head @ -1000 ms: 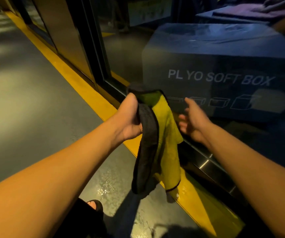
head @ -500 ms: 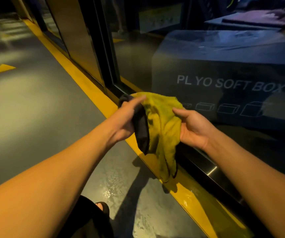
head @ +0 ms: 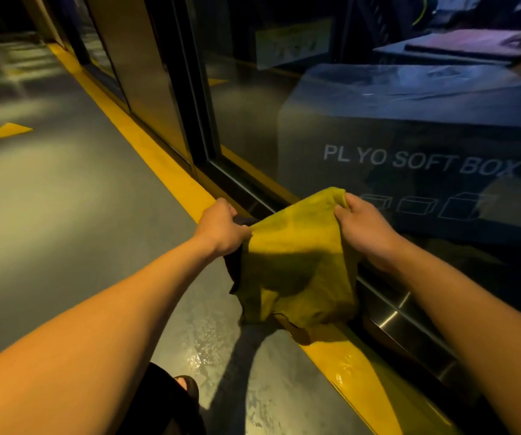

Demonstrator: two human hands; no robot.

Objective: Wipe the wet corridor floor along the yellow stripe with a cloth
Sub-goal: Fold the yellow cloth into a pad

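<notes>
Clearly the cloth (head: 297, 262) is soft and limp, yellow with a dark backing, and we judge it light though probably damp, so it wants holding by its top corners to spread flat. We hold it in the air above the yellow stripe (head: 165, 171), its lower edge hanging over the wet floor (head: 218, 350) beside the glass door (head: 284, 120). Our left hand (head: 221, 226) has its fingers curled tight on the left corner; our right hand (head: 363, 224) pinches the right corner between thumb and curled fingers.

Dim warm light, glare on wet floor (head: 209, 337), wide-angle edge warp, soft bkgd
</notes>
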